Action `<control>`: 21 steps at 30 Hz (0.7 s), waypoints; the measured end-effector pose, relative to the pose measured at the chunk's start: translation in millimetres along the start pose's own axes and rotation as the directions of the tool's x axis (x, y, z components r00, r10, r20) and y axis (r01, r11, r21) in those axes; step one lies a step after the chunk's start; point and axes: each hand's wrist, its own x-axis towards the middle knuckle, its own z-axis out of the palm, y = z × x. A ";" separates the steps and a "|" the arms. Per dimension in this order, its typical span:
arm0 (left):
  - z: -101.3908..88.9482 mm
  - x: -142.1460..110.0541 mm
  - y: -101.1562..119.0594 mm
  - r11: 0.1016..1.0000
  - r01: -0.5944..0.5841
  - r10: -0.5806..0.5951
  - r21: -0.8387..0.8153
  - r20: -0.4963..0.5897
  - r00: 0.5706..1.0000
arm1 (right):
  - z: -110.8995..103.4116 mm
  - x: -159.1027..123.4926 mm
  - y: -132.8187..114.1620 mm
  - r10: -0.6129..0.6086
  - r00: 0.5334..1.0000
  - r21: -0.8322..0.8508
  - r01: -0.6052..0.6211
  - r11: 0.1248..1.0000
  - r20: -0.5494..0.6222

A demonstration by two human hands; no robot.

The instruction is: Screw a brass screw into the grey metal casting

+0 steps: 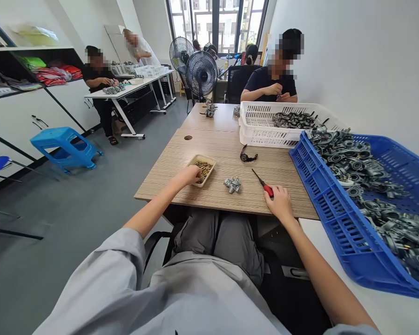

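My left hand [189, 175] reaches into a small beige tray [209, 163] of brass screws, its fingers pinched together over the screws; what they hold is hidden. My right hand [280, 203] rests on the wooden table [226, 146] with its fingers closed on the red handle of a screwdriver [262, 183], whose dark shaft points away to the left. A small grey metal casting [232, 184] lies on the table between my hands, touched by neither.
A blue crate [321, 195] of several grey metal castings sits at my right, a white basket [261, 130] of the same beyond it. A dark wristband-like object [247, 157] lies mid-table. A person works opposite; others sit at a far table. Fans [201, 73] and a blue stool [67, 146] stand left.
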 end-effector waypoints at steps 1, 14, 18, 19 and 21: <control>0.2 -0.1 -0.8 1.000 -0.003 0.003 0.000 -0.006 1.000 | 0.2 0.0 0.0 0.000 1.000 -0.001 0.000 1.000 -0.002; -11.4 -3.2 -12.8 0.994 -0.044 0.035 -0.102 -0.089 0.995 | 1.4 0.1 1.6 -0.014 1.000 -0.006 0.014 1.000 -0.006; -8.3 -3.5 -16.4 0.990 -0.057 0.043 -0.127 -0.108 0.993 | 0.9 0.2 1.1 -0.014 1.000 0.002 0.014 1.000 -0.007; -7.1 -3.3 -17.2 0.990 -0.060 0.047 -0.125 -0.110 0.993 | 0.7 0.3 0.9 -0.015 1.000 0.004 0.015 1.000 -0.003; -4.7 -2.7 -18.6 0.991 -0.070 0.058 -0.112 -0.109 0.992 | 0.3 0.5 0.4 -0.009 1.000 0.005 0.009 1.000 0.002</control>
